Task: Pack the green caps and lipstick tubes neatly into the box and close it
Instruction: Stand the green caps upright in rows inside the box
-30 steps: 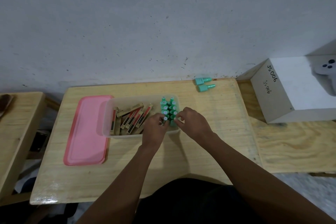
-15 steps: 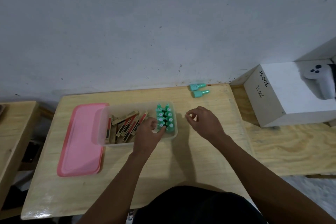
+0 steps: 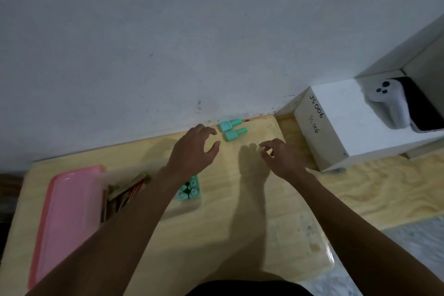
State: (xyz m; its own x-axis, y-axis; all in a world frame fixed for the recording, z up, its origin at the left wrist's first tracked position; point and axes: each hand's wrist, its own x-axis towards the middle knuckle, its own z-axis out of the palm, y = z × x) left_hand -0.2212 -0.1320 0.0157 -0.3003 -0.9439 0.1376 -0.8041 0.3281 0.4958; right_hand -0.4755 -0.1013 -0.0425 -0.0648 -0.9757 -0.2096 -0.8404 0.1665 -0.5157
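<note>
Two green caps (image 3: 232, 129) lie side by side at the table's far edge by the wall. My left hand (image 3: 193, 151) hovers just left of them, fingers spread and empty. My right hand (image 3: 281, 157) hangs to their lower right, fingers loosely curled, holding nothing. The clear plastic box (image 3: 187, 206) sits under my left forearm. Inside it stand several green caps (image 3: 189, 191) at the right end and several lipstick tubes (image 3: 127, 194) lie at the left. The pink lid (image 3: 69, 214) lies flat on the table left of the box.
A wooden table (image 3: 240, 235) stands against a grey wall. To the right, a white box marked "JS 006" (image 3: 336, 127) carries a white controller (image 3: 389, 106). A second wooden surface (image 3: 384, 190) lies beneath that box.
Both hands left the box and moved toward the far edge; my left hand now reaches beside the two loose green caps. The view has tilted and shifted closer.
</note>
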